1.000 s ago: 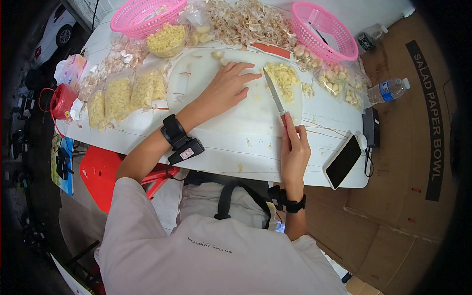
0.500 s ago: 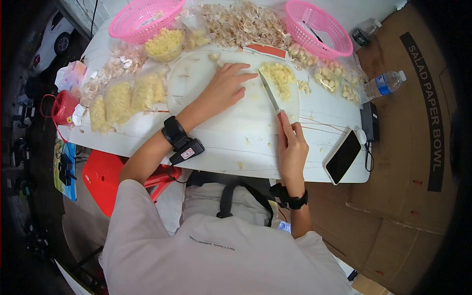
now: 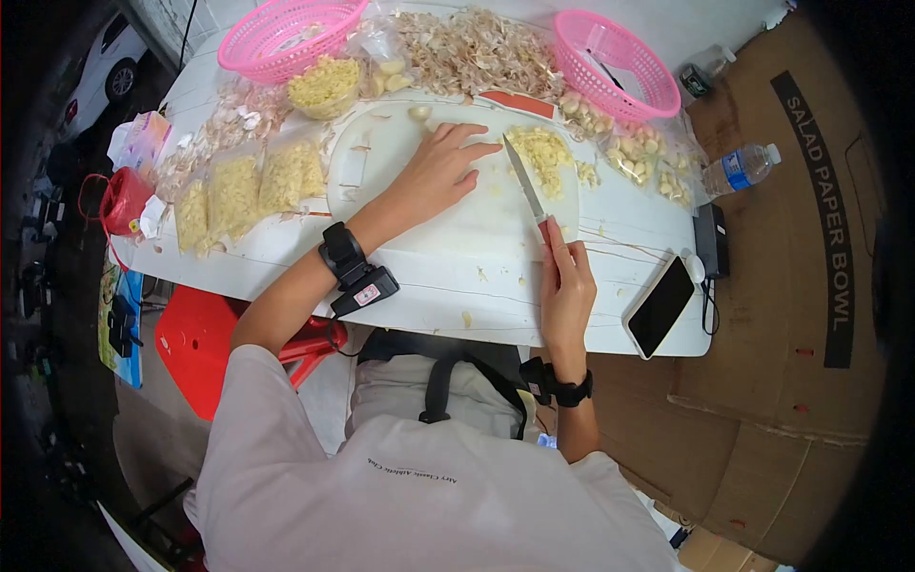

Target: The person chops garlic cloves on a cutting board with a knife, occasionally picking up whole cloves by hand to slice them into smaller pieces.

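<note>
My right hand (image 3: 567, 286) is wrapped round the handle of a knife (image 3: 524, 181), whose blade points up and left beside the chopped garlic (image 3: 541, 157) on the white cutting board (image 3: 410, 224). Over the board, my left hand (image 3: 441, 170) has its fingers apart and holds nothing. Its fingertips are a little left of the blade's tip. A whole clove (image 3: 419, 112) lies near the board's top edge. To the left stand filled bags of chopped garlic (image 3: 233, 194) and a full bowl of it (image 3: 324, 88).
Pink baskets (image 3: 276, 52) stand at the back left and back right, with garlic skins (image 3: 477, 52) between them. Bagged cloves (image 3: 634, 153), a water bottle (image 3: 742, 169) and a phone (image 3: 660, 307) are on the right. A red stool (image 3: 200, 343) is below the table's left side.
The view has shifted very slightly. Both hands and the knife keep nearly the same place over the board.
</note>
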